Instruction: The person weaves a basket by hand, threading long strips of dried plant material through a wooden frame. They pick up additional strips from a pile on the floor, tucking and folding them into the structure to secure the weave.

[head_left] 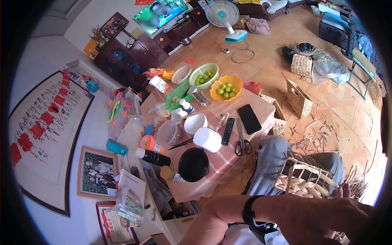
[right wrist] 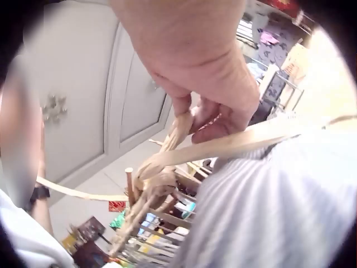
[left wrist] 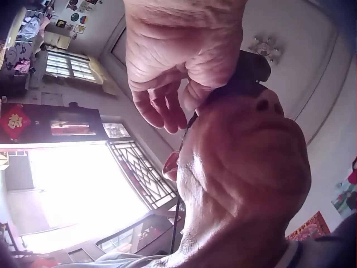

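Note:
My left hand is raised beside the person's head in the left wrist view. Its fingers bend down, and the thumb lies at the edge of dark headgear; what they hold there cannot be told. In the head view the arm with a black wrist strap crosses low and close to the camera. My right hand pinches a plaited strip at the rim of a half-woven basket. A long pale flat strip runs past its fingers. The basket rests on the person's striped-trousered lap.
The table at left holds scissors, a phone, a remote, a black bowl, a white container and a yellow fruit bowl. Woven baskets and scattered strips lie on the floor. A fan stands farther back.

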Motion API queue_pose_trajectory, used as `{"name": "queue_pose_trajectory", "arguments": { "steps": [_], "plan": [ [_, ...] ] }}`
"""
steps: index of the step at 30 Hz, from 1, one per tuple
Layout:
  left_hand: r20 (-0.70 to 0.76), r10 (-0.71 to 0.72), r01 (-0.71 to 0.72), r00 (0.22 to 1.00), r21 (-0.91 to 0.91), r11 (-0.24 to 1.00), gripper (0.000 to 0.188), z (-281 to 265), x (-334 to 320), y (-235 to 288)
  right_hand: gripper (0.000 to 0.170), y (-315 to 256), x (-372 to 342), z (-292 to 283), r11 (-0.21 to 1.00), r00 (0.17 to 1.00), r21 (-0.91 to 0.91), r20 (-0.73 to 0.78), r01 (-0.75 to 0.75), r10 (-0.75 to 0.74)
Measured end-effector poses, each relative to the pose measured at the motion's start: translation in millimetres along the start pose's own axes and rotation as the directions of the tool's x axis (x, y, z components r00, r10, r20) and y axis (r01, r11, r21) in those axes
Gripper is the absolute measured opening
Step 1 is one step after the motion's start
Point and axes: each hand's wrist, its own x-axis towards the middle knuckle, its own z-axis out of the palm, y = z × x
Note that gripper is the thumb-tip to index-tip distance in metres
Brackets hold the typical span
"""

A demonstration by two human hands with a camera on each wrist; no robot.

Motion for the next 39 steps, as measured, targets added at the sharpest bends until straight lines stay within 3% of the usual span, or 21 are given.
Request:
{"name": "queue_pose_trajectory", "arguments": {
  "steps": [4, 8, 11, 16, 20, 25, 29, 33, 34, 35, 37, 38, 39],
  "plan": [
    [0.02, -0.035, 0.035, 0.999, -0.02, 0.999, 0.035, 0.7, -1.1, -1.0, 0.036, -16.9, 11.0, -12.8, 0.997, 0.996, -0.011, -0.051, 0.074, -0.074],
    [0.036, -0.047, 0.049, 0.998, -0.058, 0.997, 0.038, 0.3, 0.7, -0.2, 0.039, -12.0, 13.1, 13.3, 0.926, 0.946, -0.195, 0.079, 0.324, -0.315],
    [0.049, -0.077, 0.078, 0.996, -0.019, 0.997, 0.039, 0.4, -1.9, -5.6, 0.04, -8.6, 10.5, 27.8, 0.864, 0.912, -0.295, 0.098, 0.409, -0.399],
    [0.011, -0.101, 0.101, 0.995, 0.007, 0.995, 0.032, -2.0, -6.8, 1.0, 0.037, 16.1, -0.2, 7.6, 0.931, 0.954, -0.232, 0.171, 0.281, -0.245],
    [-0.031, -0.118, 0.119, 0.993, 0.041, 0.992, 0.026, -4.5, -11.8, 13.9, 0.038, 18.0, 1.0, 0.5, 0.944, 0.971, -0.236, 0.123, 0.23, -0.205],
    [-0.079, -0.232, 0.241, 0.97, 0.134, 0.961, 0.018, 0.7, -10.2, 35.0, 0.04, 11.8, 5.9, -4.5, 0.951, 0.98, -0.241, 0.078, 0.194, -0.18],
    [-0.144, -0.474, 0.494, 0.869, 0.312, 0.811, 0.013, -8.4, -13.5, 60.5, 0.042, -2.3, 8.2, -4.9, 0.935, 0.973, -0.274, 0.11, 0.226, -0.204],
    [-0.171, -0.582, 0.59, 0.795, 0.445, 0.674, 0.025, -37.9, -37.9, 91.6, 0.044, -9.4, 10.0, -12.1, 0.945, 0.962, -0.269, 0.245, 0.186, -0.12],
    [-0.24, -0.614, 0.646, 0.752, 0.456, 0.612, 0.023, -43.8, -44.0, 103.6, 0.041, -9.8, 9.8, -13.0, 0.917, 0.962, -0.293, 0.129, 0.27, -0.242],
    [-0.31, -0.638, 0.699, 0.705, 0.46, 0.548, 0.021, -48.4, -51.0, 115.1, 0.033, -1.2, 4.5, -15.7, 0.943, 0.975, -0.255, 0.112, 0.212, -0.189],
    [-0.488, -0.554, 0.738, 0.674, 0.431, 0.519, 0.017, -54.4, -70.1, 134.6, 0.023, 16.2, 0.0, -25.2, 0.933, 0.954, -0.2, 0.062, 0.299, -0.292],
    [-0.542, -0.515, 0.746, 0.664, 0.433, 0.506, 0.018, -61.1, -83.8, 146.8, 0.014, 30.6, -5.3, -37.3, 0.941, 0.978, -0.279, 0.139, 0.191, -0.157],
    [-0.593, -0.472, 0.753, 0.652, 0.436, 0.493, 0.018, -67.7, -97.5, 159.4, 0.019, 69.8, -14.2, -42.4, 0.98, 0.996, -0.178, 0.014, 0.087, -0.086]
  ]
}}
